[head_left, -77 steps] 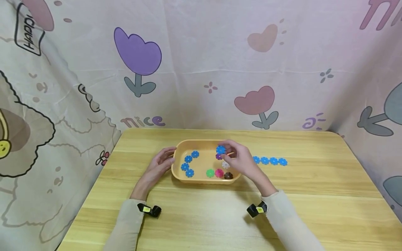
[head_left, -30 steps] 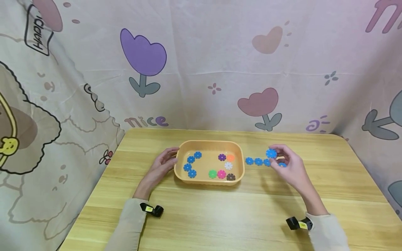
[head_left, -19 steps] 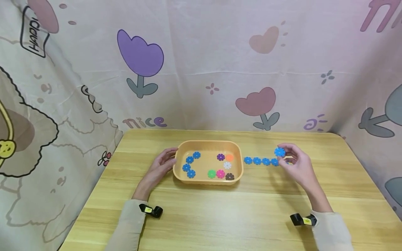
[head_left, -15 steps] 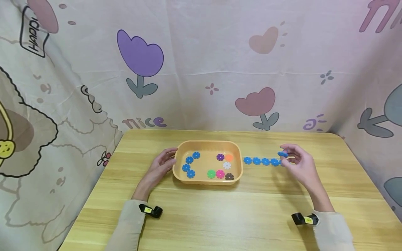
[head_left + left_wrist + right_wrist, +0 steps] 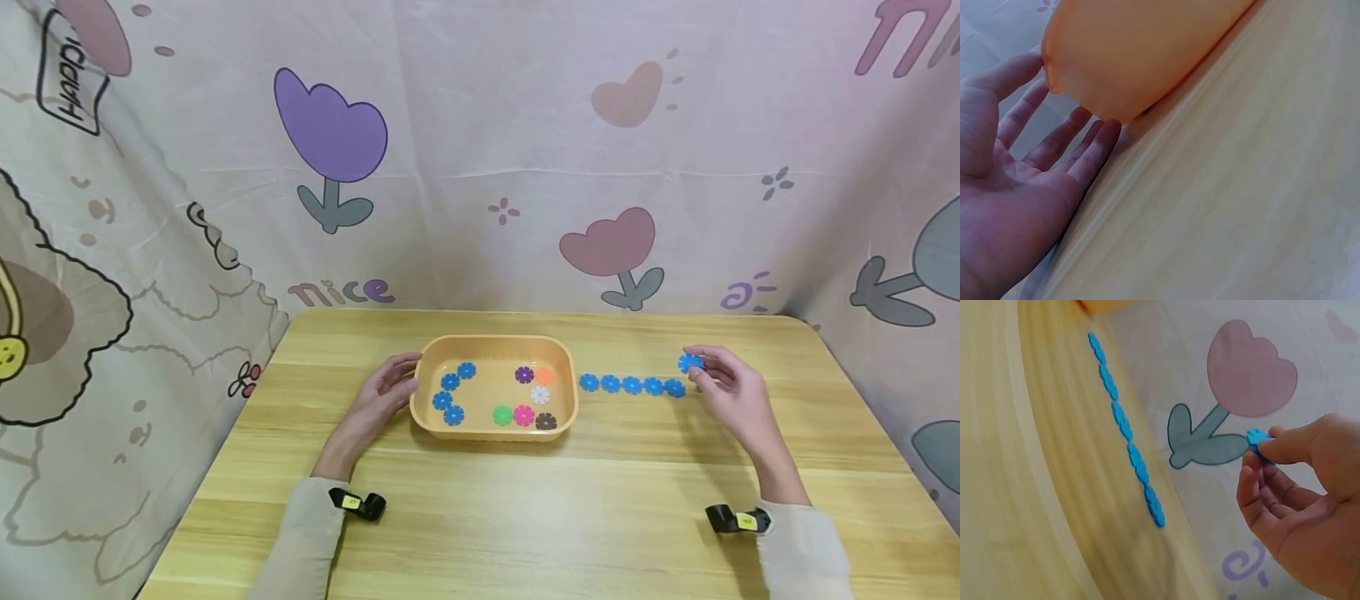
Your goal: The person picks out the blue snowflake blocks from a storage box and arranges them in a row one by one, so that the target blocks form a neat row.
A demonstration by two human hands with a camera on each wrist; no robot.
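Further right now, my right hand [image 5: 738, 400] pinches one blue disc [image 5: 689, 363] mid-right; placing seems underway, calling for lowering by the row [image 5: 632, 385].

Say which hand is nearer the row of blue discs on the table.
Right. The right hand is by the right end of the row, pinching another blue disc; the left hand is across the tray, at its left end.
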